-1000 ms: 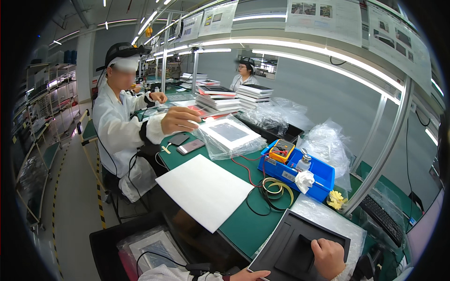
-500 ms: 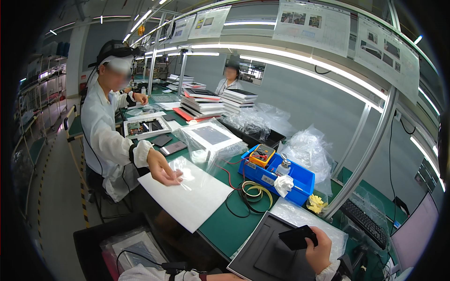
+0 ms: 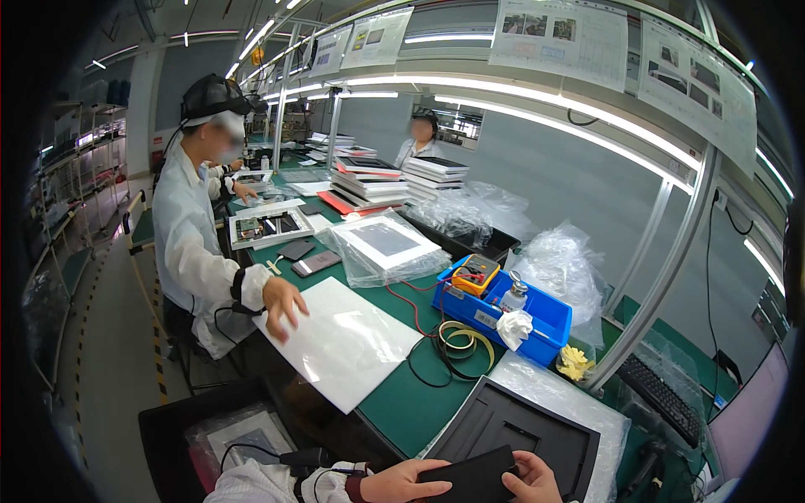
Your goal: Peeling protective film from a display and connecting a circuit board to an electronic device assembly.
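Note:
Between my two hands is a flat black rectangular piece (image 3: 474, 476), tilted, its exact kind unclear. My left hand (image 3: 404, 483) has its fingers closed on the left end, and my right hand (image 3: 533, 481) pinches the right end. The piece is above the near part of a black recessed panel (image 3: 558, 440) with slots in its surface. That panel rests on a clear plastic-wrapped sheet (image 3: 610, 426) at the table's right front. A strap circles my left wrist.
On the left, a co-worker's hand (image 3: 283, 307) reaches over a glossy white sheet (image 3: 352, 348). Beyond the panel are tape rolls (image 3: 470, 345) and a blue bin (image 3: 549, 315) with a yellow meter (image 3: 475, 275). A black crate (image 3: 159, 432) stands lower left; a metal post (image 3: 662, 277) rises right.
The black piece, held by my right hand alone before, has come down toward me, and my left hand now grips it too. The co-worker's hand has shifted left over the white sheet.

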Demonstrator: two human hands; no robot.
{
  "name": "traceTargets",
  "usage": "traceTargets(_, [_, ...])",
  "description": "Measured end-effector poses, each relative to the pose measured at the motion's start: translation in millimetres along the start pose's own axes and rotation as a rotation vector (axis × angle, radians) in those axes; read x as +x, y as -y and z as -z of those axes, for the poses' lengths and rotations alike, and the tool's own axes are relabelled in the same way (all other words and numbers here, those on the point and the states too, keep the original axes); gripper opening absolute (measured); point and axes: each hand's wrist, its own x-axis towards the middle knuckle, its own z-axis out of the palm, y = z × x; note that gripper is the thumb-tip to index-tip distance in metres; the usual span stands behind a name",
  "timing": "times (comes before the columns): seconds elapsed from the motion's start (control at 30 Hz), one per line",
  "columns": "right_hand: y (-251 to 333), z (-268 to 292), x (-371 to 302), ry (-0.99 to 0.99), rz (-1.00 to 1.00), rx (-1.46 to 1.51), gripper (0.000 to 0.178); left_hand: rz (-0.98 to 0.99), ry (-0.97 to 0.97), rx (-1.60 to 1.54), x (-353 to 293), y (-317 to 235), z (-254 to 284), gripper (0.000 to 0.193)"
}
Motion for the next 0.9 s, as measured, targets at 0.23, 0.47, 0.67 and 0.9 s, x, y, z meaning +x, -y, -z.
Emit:
traceTargets(0.23, [19.6,3.4,-14.0,-0.003,-0.122,0.039,0.035,0.004,-0.447,-0.219,-13.1,-45.5,54.0,0.034])
traceTargets(0.47, [10.1,26.0,-21.4,-0.027,-0.168,-0.027,0.021,-0.381,-0.966,-0.053,-35.0,-77.3,187.9,0.02])
traceTargets(0.67, [7.4,25.7,-19.1,0.01,-0.196,-0.061,0.017,-0.439,-1.008,-0.318,-30.1,-82.8,271.1,0.016])
traceTargets(0.9, [1.4,27.0,-21.0,0.032,-0.212,-0.079,0.014,-0.141,-1.124,-0.016,-40.1,-54.9,283.9,0.06])
